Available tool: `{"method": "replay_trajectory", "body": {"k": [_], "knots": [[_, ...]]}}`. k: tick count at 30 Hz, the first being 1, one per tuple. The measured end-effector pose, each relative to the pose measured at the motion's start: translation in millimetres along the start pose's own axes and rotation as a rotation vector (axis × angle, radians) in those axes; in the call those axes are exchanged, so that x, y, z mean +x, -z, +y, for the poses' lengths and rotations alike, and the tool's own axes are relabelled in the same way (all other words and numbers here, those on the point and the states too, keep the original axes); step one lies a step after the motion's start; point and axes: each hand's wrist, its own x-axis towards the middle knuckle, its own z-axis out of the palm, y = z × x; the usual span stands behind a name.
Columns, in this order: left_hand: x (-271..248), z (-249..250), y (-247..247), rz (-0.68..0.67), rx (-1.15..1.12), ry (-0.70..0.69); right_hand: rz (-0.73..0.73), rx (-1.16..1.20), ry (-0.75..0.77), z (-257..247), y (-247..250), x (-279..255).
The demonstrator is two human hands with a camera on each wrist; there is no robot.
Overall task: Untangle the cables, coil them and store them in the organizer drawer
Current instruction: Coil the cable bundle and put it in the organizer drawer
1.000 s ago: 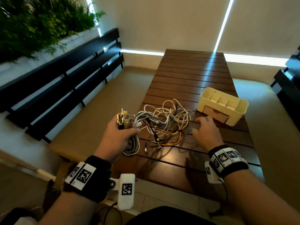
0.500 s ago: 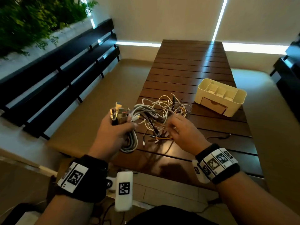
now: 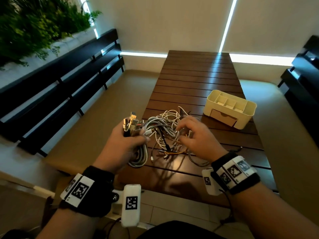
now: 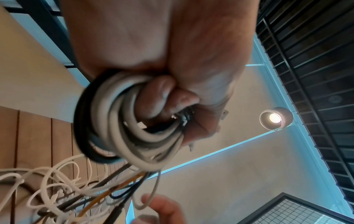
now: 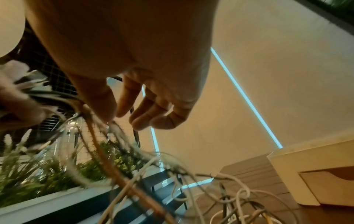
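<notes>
My left hand (image 3: 126, 144) grips a bundle of grey and black cables (image 4: 122, 124), held above the near left corner of the table. Their plugs (image 3: 132, 122) stick up out of the fist. The rest hangs as a tangle of white, grey, orange and black cables (image 3: 168, 133) down onto the table. My right hand (image 3: 193, 135) hovers over that tangle, fingers (image 5: 145, 109) spread and loosely curled among the strands; no firm hold shows. The cream organizer (image 3: 230, 107) stands to the right, its brown drawer (image 3: 222, 117) closed.
The slatted wooden table (image 3: 198, 78) stretches away from me. A thin dark cable (image 3: 236, 150) lies alone on it at the right. A black slatted bench back (image 3: 60, 83) with a tan cushion (image 3: 86, 121) runs along the left, plants (image 3: 34, 23) above it.
My right hand left the table beside the organizer, moved left and rose into the tangle. The left hand has kept its grip on the bundle.
</notes>
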Motion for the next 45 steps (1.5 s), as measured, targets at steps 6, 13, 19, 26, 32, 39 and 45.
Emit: {"method": "replay_trajectory", "body": {"k": [6,13,19,26,32,39,45], "knots": [[1,2,0,-0.135,0.104,-0.022,-0.177,0.008,0.093,-26,18,41],[8,5,14,-0.137,0.115,-0.007,-0.367,-0.117,-0.009,-24,16,57],[16,3,13,-0.058,0.105,-0.001,-0.179,-0.070,-0.014,-11,16,59],[46,-15,41,0.354,0.430,0.031,0.171,-0.172,-0.037,-7,17,54],[55,-10,48,0.335,0.569,0.093,0.295,-0.161,-0.158,5,33,48],[53,15,6,0.277,0.469,-0.190,-0.009,-0.614,-0.527,69,29,31],[53,20,-23,0.209,0.205,-0.282,-0.005,-0.366,-0.459,43,45,25]]}}
